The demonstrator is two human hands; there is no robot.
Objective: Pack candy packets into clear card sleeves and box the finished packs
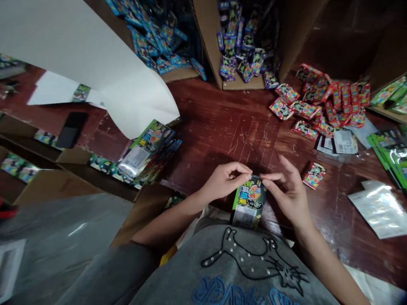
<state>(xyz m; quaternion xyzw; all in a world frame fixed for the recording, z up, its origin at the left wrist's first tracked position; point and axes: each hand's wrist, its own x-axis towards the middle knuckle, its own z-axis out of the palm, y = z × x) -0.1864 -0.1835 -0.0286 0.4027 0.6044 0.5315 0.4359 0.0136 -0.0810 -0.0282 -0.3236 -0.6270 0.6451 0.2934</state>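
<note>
Close to my body, a black and green printed candy packet (249, 197) lies at the table's front edge, its top end away from me. My left hand (230, 180) pinches the packet's top left corner between thumb and fingers. At the top right corner, my right hand (286, 190) has thumb and forefinger drawn together, with the other fingers lifted. Just beyond the right hand lies a single small red candy box (314, 175). A stack of similar packets (148, 146) sits to the left.
Small red boxes (337, 99) are heaped at the right, near clear bags (381, 207) and green packets (389, 152). Cardboard boxes at the back hold purple boxes (241, 46) and blue packets (159, 38). A large white sheet (127, 89) and a black phone (72, 129) are on the left.
</note>
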